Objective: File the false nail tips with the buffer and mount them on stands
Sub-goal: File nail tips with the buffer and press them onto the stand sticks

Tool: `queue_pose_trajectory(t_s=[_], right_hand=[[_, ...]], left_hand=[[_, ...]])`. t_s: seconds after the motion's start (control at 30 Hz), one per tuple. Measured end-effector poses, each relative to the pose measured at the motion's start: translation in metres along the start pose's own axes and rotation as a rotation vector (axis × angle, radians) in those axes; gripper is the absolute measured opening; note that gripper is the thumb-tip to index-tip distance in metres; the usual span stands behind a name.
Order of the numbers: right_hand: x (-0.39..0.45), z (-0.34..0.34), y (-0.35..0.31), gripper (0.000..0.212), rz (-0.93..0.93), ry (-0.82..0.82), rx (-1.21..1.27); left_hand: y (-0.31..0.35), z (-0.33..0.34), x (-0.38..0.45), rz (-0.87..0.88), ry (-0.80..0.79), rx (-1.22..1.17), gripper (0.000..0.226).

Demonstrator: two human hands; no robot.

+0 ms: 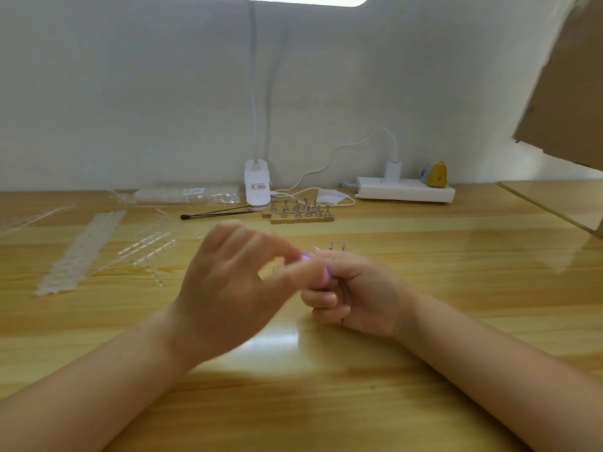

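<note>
Left hand [228, 282] pinches thumb to forefinger at one end of a small purple buffer block [315, 267]; whether a nail tip sits in the pinch, can't tell, it's blurred. Right hand [362, 295] fist-closed round the buffer's other end, above the yellow wooden table [456, 288]. Far left: white strip of clear false nail tips [81, 252], then clear plastic bag of tips [189, 195] at the wall. Centre-back: wooden base holding rows of small metal stands [298, 210]. Two more metal stands [336, 246] poke up just behind the right hand.

open table [326, 402] nearside; stands [298, 212] behind hands [293, 288]
</note>
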State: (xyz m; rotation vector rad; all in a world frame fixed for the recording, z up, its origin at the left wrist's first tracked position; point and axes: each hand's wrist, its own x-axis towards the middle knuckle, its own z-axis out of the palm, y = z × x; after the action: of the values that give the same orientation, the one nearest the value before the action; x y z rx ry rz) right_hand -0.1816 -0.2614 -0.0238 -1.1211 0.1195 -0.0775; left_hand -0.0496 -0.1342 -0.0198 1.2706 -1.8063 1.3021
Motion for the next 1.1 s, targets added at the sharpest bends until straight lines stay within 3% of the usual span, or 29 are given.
queue_pose_trajectory(t_s=[0.07, 0.2, 0.37, 0.47, 0.53, 0.67, 0.83, 1.0, 1.1], right_hand=[[0.000, 0.001, 0.001, 0.006, 0.005, -0.016, -0.021], [0.000, -0.001, -0.002, 0.008, 0.001, 0.062, -0.026], [0.001, 0.002, 0.001, 0.007, 0.005, 0.017, -0.064], [0.000, 0.001, -0.002, 0.007, 0.005, 0.030, -0.067], [-0.001, 0.001, -0.002, 0.009, -0.002, 0.045, -0.080], [0.000, 0.003, 0.000, 0.006, -0.003, 0.011, -0.102], [0.000, 0.000, -0.003, 0.012, -0.010, 0.070, -0.074], [0.001, 0.001, 0.002, 0.013, -0.040, 0.021, -0.092], [0.001, -0.001, -0.001, 0.016, -0.082, 0.078, -0.059]], left_hand=[[0.004, 0.002, 0.000, 0.049, -0.004, 0.015, 0.019], [-0.015, 0.000, -0.006, -0.086, -0.047, 0.079, 0.036], [0.003, 0.002, 0.000, 0.046, -0.002, 0.005, 0.020], [-0.013, 0.000, -0.006, -0.063, -0.072, 0.035, 0.027], [-0.014, -0.002, -0.006, -0.093, -0.059, 0.017, 0.018], [0.006, 0.002, -0.001, 0.051, 0.001, -0.010, 0.021], [-0.015, -0.001, -0.007, -0.082, -0.054, 0.034, 0.027], [0.000, 0.004, -0.006, 0.135, -0.010, 0.051, 0.024], [-0.020, 0.003, -0.012, 0.003, -0.054, 0.127, 0.034]])
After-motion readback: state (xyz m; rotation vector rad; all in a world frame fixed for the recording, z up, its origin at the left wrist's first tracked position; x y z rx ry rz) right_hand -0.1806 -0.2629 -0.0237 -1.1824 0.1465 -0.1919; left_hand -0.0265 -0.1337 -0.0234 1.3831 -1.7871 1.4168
